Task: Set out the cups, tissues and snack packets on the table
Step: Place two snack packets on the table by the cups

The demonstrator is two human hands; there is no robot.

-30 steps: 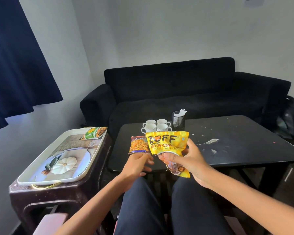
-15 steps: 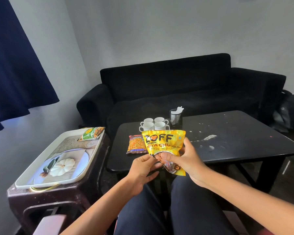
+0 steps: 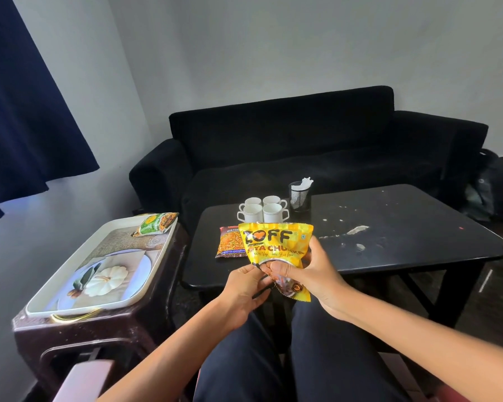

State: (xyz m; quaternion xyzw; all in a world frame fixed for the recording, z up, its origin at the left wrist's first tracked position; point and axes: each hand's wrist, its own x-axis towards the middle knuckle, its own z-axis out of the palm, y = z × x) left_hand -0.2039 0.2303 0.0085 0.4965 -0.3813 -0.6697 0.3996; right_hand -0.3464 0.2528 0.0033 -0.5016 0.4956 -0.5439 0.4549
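Yellow packet: pinched at its lower edge by right hand and left hand.
Placement: best laid flat beside orange packet on table.

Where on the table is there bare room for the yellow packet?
Bare top runs right of the red packet along the table near edge, short of the white scraps. The far-left corner is crowded: cups, tissue holder.

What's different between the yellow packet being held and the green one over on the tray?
The yellow packet is held up in the air, gripped by the right hand and pinched at its lower edge by the left hand; the green packet lies untouched at the far end of the white tray. The yellow packet looks larger, though it is nearer the camera. Both look like sealed snack packets.
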